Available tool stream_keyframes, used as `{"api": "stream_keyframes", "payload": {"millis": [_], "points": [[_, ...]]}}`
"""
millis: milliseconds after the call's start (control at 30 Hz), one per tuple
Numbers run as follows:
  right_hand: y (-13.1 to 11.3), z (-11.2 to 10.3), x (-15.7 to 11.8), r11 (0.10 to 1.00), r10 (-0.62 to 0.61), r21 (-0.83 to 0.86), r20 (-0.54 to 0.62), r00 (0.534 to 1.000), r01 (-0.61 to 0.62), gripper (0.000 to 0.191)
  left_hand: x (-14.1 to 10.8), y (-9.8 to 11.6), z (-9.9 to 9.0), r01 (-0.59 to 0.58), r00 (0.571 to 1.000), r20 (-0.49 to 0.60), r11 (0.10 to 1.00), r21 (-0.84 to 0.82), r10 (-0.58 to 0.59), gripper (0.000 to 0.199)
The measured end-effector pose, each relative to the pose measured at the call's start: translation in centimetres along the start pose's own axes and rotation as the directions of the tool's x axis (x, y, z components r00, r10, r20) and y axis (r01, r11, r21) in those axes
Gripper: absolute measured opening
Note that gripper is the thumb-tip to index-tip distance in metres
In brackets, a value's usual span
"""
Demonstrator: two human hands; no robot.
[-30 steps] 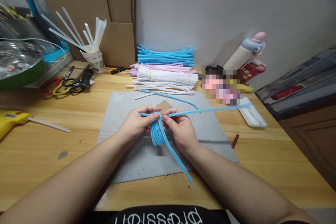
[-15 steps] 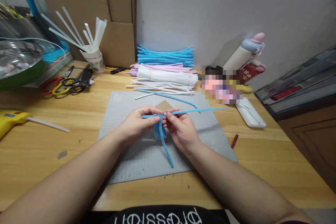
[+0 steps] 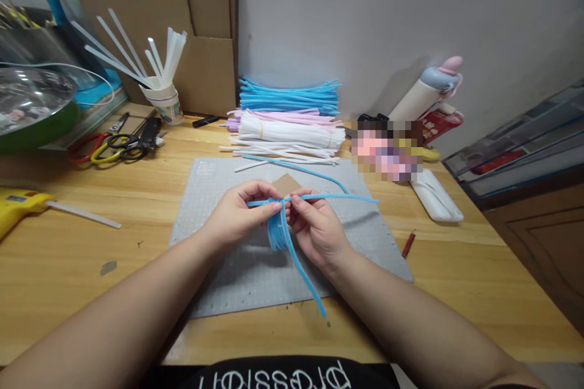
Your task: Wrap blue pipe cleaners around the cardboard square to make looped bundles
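My left hand [image 3: 241,209] and right hand [image 3: 319,225] pinch a blue pipe cleaner [image 3: 337,196] between thumbs and fingertips, side by side, at the top of a looped blue coil [image 3: 276,236]. One blue strand [image 3: 303,273] hangs from there toward me, over the grey cutting mat [image 3: 219,285], and a brown cardboard piece [image 3: 286,182] lies just beyond my fingers.
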State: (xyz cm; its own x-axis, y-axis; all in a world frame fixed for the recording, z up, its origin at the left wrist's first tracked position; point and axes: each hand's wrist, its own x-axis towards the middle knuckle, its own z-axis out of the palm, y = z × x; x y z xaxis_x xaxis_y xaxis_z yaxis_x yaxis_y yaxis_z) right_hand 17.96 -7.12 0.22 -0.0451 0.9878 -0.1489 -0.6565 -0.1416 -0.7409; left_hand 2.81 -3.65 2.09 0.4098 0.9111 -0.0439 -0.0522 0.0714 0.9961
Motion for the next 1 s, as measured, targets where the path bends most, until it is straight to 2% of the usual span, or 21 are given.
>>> {"api": "stream_keyframes", "payload": {"millis": [167,267,367,500,633,700,800,867,933,1000], "points": [[0.0,0.0,-0.1,0.999,0.037,0.029,-0.003,0.999,-0.036,0.019,0.0,0.0,0.1,0.008,1.000,0.002,1.000,-0.019,-0.008,0.021],[0.0,-0.3,0.2,0.996,0.031,-0.082,0.044,0.999,-0.027,0.021,0.1,-0.2,0.2,0.049,0.998,-0.024,0.996,-0.079,-0.051,0.023],[0.1,-0.7,0.5,0.957,-0.080,-0.272,0.098,0.992,0.104,0.018,0.1,-0.4,0.3,0.101,0.995,-0.004,0.983,-0.152,-0.102,0.026],[-0.1,-1.1,0.6,0.849,-0.261,-0.414,0.208,0.943,0.327,0.012,0.1,-0.4,0.4,0.196,0.980,0.076,0.943,-0.270,-0.182,0.027],[-0.3,-1.1,0.5,0.772,-0.317,-0.483,0.270,0.909,0.412,0.010,0.0,-0.3,0.4,0.243,0.969,0.112,0.921,-0.303,-0.219,0.027],[-0.2,-1.0,0.5,0.833,-0.263,-0.424,0.262,0.928,0.356,0.013,0.0,-0.4,0.4,0.245,0.968,0.122,0.922,-0.300,-0.218,0.026],[0.2,-0.9,0.6,0.965,-0.044,-0.238,0.261,0.964,0.108,0.024,0.0,-0.8,0.3,0.236,0.971,0.117,0.930,-0.283,-0.211,0.026],[0.5,-0.9,0.6,0.983,0.070,-0.185,0.268,0.961,-0.020,0.031,0.1,-1.0,0.2,0.240,0.969,0.126,0.930,-0.278,-0.213,0.027],[0.7,-1.0,0.6,0.981,0.091,-0.191,0.265,0.960,-0.041,0.034,0.1,-1.1,0.3,0.254,0.965,0.137,0.923,-0.290,-0.222,0.027],[0.8,-1.1,0.6,0.978,0.048,-0.206,0.263,0.964,0.008,0.033,0.1,-1.0,0.3,0.255,0.965,0.133,0.919,-0.301,-0.224,0.026]]}}
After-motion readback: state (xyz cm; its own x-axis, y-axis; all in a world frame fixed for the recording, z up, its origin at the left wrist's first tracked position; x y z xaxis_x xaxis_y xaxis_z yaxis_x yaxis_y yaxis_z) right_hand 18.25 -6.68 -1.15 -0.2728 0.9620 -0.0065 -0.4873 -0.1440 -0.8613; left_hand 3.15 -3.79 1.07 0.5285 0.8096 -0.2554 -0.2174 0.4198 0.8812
